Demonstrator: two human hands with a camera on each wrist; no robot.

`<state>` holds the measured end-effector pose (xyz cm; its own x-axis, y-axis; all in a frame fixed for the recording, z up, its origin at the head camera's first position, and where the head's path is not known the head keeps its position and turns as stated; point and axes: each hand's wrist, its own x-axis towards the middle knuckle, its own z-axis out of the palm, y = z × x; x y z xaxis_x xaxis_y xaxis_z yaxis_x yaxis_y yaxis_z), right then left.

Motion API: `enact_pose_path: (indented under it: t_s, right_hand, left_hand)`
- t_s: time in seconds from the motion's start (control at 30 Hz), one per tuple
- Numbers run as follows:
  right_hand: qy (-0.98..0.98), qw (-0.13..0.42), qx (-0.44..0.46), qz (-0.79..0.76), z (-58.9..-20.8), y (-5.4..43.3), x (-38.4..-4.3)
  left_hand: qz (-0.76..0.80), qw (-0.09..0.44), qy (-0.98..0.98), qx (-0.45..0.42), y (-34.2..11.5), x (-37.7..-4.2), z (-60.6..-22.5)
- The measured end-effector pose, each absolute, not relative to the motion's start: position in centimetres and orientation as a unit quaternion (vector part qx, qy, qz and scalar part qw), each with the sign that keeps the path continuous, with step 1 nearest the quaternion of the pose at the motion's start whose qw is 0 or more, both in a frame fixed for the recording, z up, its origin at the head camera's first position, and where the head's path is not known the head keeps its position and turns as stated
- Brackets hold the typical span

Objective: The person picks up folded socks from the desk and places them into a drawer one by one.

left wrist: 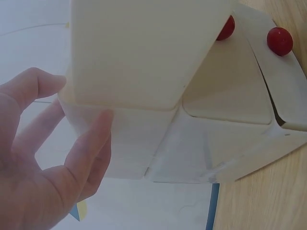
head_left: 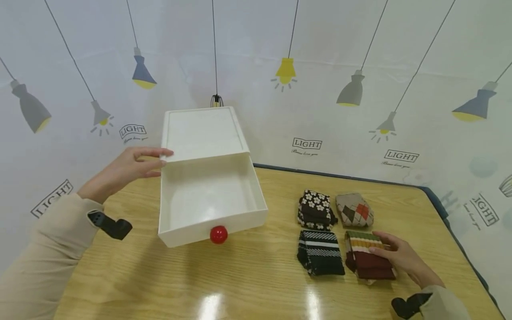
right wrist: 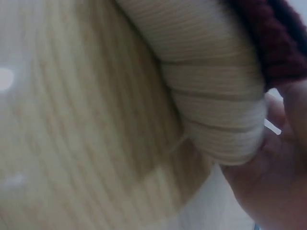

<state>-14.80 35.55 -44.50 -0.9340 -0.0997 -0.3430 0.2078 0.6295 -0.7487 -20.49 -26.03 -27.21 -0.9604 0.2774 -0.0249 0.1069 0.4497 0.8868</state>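
Observation:
A white drawer unit [head_left: 204,133] stands at the left with its top drawer [head_left: 208,191] pulled out and nothing inside; a red round knob [head_left: 218,234] sits on its front. At the unit's left edge, my left hand [head_left: 138,164] touches the corner with relaxed, spread fingertips. My right hand [head_left: 404,258] pinches a folded pair of maroon socks [head_left: 370,262] with green, yellow and white bands, thumb on top. Up close in the right wrist view, a cream ribbed part of the socks [right wrist: 211,91] lies beside the palm, over the wood.
Beside the maroon pair lie black striped socks [head_left: 322,255], black flowered socks [head_left: 316,209] and beige argyle socks [head_left: 354,209]. Lower drawers [left wrist: 230,81] with red knobs show beneath the top one. A lamp-printed wall cloth [head_left: 320,111] hangs behind the wooden table [head_left: 256,275].

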Motion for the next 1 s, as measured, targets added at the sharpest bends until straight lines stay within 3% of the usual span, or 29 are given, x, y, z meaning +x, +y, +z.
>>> enact_pose_path:
  t_s: [0.53,1.0]
  right_hand:
    - [0.892,0.248,0.048,-0.376,-44.1,35.6,-15.6]
    - [0.864,0.204,0.046,-0.457,-43.4,35.0,-13.6]
  left_hand:
    - [0.509,0.083,0.85,0.106,-26.0,-20.5,-27.3]
    - [0.501,0.085,0.855,0.102,-25.9,-20.3,-27.1]
